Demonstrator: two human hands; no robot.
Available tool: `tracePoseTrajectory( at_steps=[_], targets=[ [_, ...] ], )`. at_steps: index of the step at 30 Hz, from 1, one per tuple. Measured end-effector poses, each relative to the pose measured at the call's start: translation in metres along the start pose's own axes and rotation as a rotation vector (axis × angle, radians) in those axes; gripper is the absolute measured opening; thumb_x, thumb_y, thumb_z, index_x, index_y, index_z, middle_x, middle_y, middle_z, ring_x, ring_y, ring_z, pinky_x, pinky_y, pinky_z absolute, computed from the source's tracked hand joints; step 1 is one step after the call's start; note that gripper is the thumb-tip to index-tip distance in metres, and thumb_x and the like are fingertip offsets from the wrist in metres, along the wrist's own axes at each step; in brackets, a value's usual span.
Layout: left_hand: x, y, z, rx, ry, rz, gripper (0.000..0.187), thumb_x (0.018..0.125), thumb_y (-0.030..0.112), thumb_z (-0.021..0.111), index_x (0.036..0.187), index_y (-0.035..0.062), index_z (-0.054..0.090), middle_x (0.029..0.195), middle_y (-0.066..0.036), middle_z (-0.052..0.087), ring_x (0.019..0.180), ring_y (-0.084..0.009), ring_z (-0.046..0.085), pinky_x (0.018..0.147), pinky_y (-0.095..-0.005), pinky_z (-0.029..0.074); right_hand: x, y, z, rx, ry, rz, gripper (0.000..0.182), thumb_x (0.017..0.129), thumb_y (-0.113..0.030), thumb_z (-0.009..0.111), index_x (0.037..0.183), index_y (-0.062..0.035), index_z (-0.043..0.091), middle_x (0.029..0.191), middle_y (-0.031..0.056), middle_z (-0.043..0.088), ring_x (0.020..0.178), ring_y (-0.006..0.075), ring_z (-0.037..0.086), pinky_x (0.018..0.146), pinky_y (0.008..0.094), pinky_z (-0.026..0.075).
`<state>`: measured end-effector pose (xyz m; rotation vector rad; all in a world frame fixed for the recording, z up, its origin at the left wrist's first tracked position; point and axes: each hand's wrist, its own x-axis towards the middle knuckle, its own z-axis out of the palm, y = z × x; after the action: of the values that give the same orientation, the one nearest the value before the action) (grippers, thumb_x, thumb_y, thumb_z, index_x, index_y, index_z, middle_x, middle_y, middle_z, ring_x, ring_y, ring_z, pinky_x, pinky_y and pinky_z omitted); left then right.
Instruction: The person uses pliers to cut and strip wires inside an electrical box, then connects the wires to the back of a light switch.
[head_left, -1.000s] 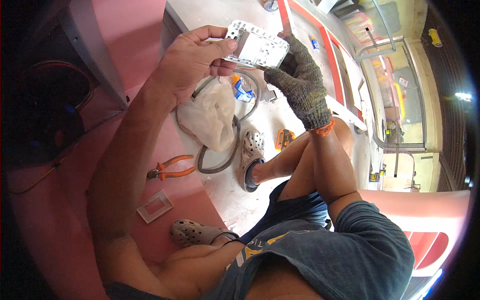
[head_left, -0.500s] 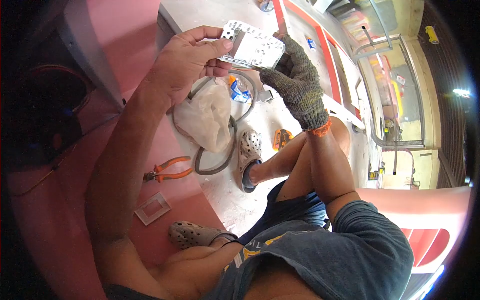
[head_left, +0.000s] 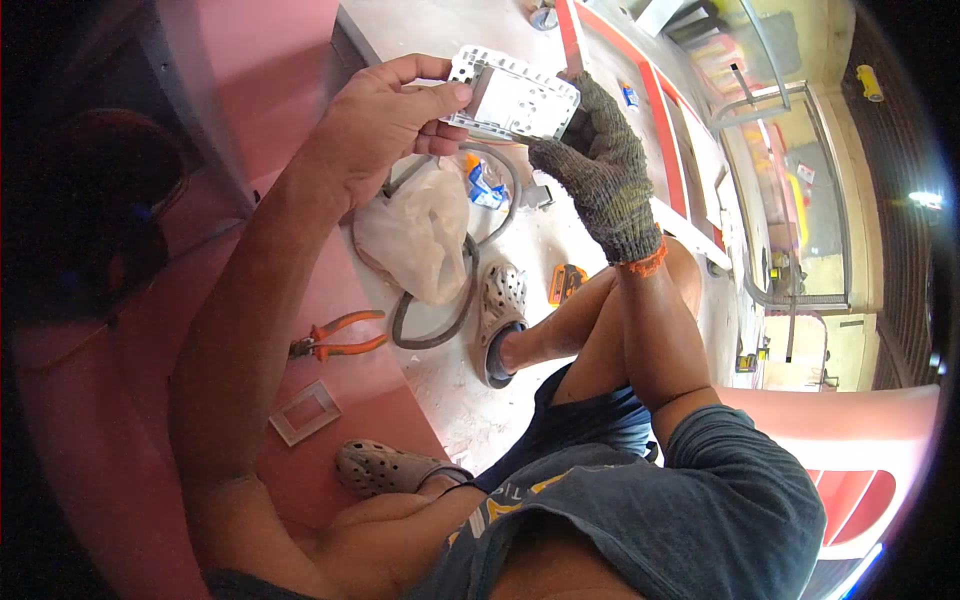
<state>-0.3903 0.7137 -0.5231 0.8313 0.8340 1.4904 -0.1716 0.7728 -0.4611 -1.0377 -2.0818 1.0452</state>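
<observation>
A: Where's that white perforated plate (head_left: 525, 100) at?
B: Held up between both hands. Bare left hand (head_left: 385, 115) has thumb and fingers pinched on one end, gloved right hand (head_left: 603, 170) is clamped on the other.
A: And below?
B: Plastic bag (head_left: 415, 235) on the floor (head_left: 435, 385), orange-handled pliers (head_left: 350, 349) near a white frame (head_left: 283, 425) on the pink panel (head_left: 378, 400).

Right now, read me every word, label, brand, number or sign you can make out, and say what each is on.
"TI": on the dark shirt; any further letters are lost in the folds.
Blue-and-white packet: print too small to read.
Orange-and-black item on the floor: markings too blurred.
White perforated piece: no readable lettering.
</observation>
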Motion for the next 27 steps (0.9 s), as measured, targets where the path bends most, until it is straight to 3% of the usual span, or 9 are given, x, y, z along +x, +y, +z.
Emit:
tracePoseTrajectory(
  at_steps=[7, 9, 11, 15, 18, 21, 23, 25, 27],
  targets=[
    [-0.007, 0.009, 0.004, 0.016, 0.053, 0.003, 0.032, 0.094, 0.015, 0.065, 0.122, -0.0007, 0.058, 0.099, -0.009, 0.068, 0.079, -0.0153, 0.066, 0.070, -0.0257, 0.057, 0.004, 0.006, 0.001, 0.084, -0.034, -0.016, 0.074, 0.081, 0.003, 0.075, 0.143, 0.0041, 0.035, 0.117, 0.0164, 0.062, 0.106, 0.0194, 0.062, 0.088, 0.0307, 0.054],
    [-0.010, 0.011, 0.013, 0.025, 0.112, -0.001, 0.035, 0.094, 0.012, 0.063, 0.125, -0.0018, 0.055, 0.099, -0.012, 0.068, 0.079, -0.0167, 0.067, 0.069, -0.0265, 0.058, 0.005, 0.006, 0.006, 0.142, 0.027, -0.077, 0.064, 0.084, -0.002, 0.069, 0.142, -0.0009, 0.041, 0.106, 0.0100, 0.065, 0.089, 0.0163, 0.065, 0.074, 0.0281, 0.055],
    [-0.010, 0.009, 0.013, -0.011, 0.121, 0.035, 0.043, 0.094, 0.006, 0.060, 0.134, -0.0025, 0.048, 0.096, -0.016, 0.068, 0.079, -0.0200, 0.069, 0.068, -0.0288, 0.060, 0.006, 0.002, 0.010, 0.185, -0.019, -0.231, 0.065, 0.084, -0.001, 0.066, 0.143, -0.0007, 0.038, 0.117, 0.0113, 0.062, 0.096, 0.0182, 0.064, 0.075, 0.0292, 0.055],
    [-0.011, 0.013, 0.011, -0.050, 0.016, 0.057, 0.039, 0.095, 0.008, 0.059, 0.133, -0.0002, 0.048, 0.095, -0.016, 0.069, 0.077, -0.0197, 0.069, 0.066, -0.0287, 0.059, -0.012, -0.016, 0.014, 0.367, -0.077, -0.147, 0.086, 0.076, -0.005, 0.082, 0.146, -0.0013, 0.031, 0.132, 0.0113, 0.053, 0.117, 0.0203, 0.055, 0.097, 0.0360, 0.050],
    [-0.018, 0.034, 0.020, -0.080, -0.067, 0.052, 0.035, 0.096, 0.009, 0.058, 0.129, 0.0006, 0.051, 0.095, -0.016, 0.069, 0.076, -0.0192, 0.069, 0.066, -0.0296, 0.058, -0.016, -0.028, 0.019, 0.323, -0.068, -0.179, 0.107, 0.068, -0.012, 0.090, 0.150, -0.0034, 0.021, 0.136, 0.0102, 0.048, 0.122, 0.0218, 0.052, 0.101, 0.0368, 0.047],
    [-0.024, 0.045, 0.024, -0.171, -0.210, -0.018, 0.034, 0.096, 0.008, 0.056, 0.129, 0.0014, 0.051, 0.094, -0.014, 0.068, 0.076, -0.0194, 0.069, 0.068, -0.0318, 0.058, -0.010, -0.037, 0.021, 0.186, -0.044, -0.548, 0.111, 0.068, -0.021, 0.091, 0.151, -0.0060, 0.018, 0.138, 0.0094, 0.044, 0.131, 0.0227, 0.042, 0.114, 0.0405, 0.031],
    [-0.030, 0.055, 0.034, -0.172, -0.232, -0.006, 0.035, 0.097, 0.009, 0.056, 0.130, 0.0016, 0.049, 0.095, -0.015, 0.068, 0.079, -0.0202, 0.069, 0.069, -0.0329, 0.059, 0.000, -0.043, 0.022, 0.143, 0.002, -0.591, 0.096, 0.072, -0.029, 0.088, 0.146, -0.0111, 0.031, 0.134, 0.0040, 0.049, 0.130, 0.0171, 0.043, 0.116, 0.0394, 0.023],
    [-0.033, 0.059, 0.042, -0.197, -0.223, 0.031, 0.033, 0.097, 0.009, 0.056, 0.128, 0.0014, 0.048, 0.095, -0.016, 0.068, 0.080, -0.0206, 0.069, 0.069, -0.0331, 0.059, 0.002, -0.059, 0.018, -0.229, 0.003, -0.617, 0.074, 0.074, -0.033, 0.083, 0.136, -0.0169, 0.046, 0.131, -0.0019, 0.053, 0.127, 0.0098, 0.044, 0.115, 0.0377, 0.019],
    [-0.036, 0.066, 0.046, -0.219, -0.202, 0.066, 0.032, 0.097, 0.009, 0.056, 0.127, 0.0012, 0.048, 0.095, -0.016, 0.068, 0.081, -0.0210, 0.070, 0.069, -0.0332, 0.059, 0.010, -0.088, 0.021, -0.119, -0.084, -0.634, 0.057, 0.076, -0.034, 0.080, 0.125, -0.0192, 0.054, 0.128, -0.0057, 0.058, 0.120, 0.0069, 0.049, 0.112, 0.0376, 0.019]
  ],
)
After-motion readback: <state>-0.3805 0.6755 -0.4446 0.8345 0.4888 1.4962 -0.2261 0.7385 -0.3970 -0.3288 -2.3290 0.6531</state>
